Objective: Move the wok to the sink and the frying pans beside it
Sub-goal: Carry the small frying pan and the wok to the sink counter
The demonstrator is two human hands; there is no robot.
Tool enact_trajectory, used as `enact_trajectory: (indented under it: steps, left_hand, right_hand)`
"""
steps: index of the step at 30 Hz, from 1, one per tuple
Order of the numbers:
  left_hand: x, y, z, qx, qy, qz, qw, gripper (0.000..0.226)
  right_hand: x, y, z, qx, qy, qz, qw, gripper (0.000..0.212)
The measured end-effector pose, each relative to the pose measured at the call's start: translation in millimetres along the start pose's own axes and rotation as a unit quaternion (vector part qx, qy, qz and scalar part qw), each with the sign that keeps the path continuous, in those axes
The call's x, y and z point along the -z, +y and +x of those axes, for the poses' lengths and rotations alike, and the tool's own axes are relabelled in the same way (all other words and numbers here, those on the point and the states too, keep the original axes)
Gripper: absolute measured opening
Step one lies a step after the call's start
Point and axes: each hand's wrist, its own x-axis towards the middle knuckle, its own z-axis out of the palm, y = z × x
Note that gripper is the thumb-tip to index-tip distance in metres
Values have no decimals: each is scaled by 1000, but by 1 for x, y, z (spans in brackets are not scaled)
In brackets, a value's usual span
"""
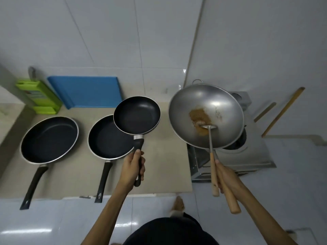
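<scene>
My left hand grips the black handle of a small black frying pan, held in the air above the counter and overlapping the rim of a medium frying pan. A large frying pan lies further left. My right hand holds the wooden handle of a steel wok together with the wooden handle of a metal spatula. The wok is lifted and tilted above the stove, with brown residue inside and the spatula blade resting in it. No sink is in view.
A steel gas stove stands under the wok on the right. A blue cutting board and a green knife holder stand against the tiled wall. Wooden sticks lean at the right wall. The beige counter ends at its front edge.
</scene>
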Motion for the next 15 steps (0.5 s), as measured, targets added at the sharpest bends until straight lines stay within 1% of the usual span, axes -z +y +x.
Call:
enact_trajectory:
  steps: [4,6,11,15]
  left_hand:
    - [95,-12,-39,-20,50,5,999,38]
    - [137,-17,-55,-17,64,0,998,37]
    - [263,-24,-103,-19,93,8,995,31]
    - [347,-24,-137,-26,140,6,990,34]
  right_hand:
    - [-67,-9,-41,12,-11,-36,999,71]
    - [-90,-11,-57,16,-15,-52,998,73]
    - [-171,-29,-104,39,-36,-102,993,70]
    - [-243,-55,-137,54,-62,-144,986,67]
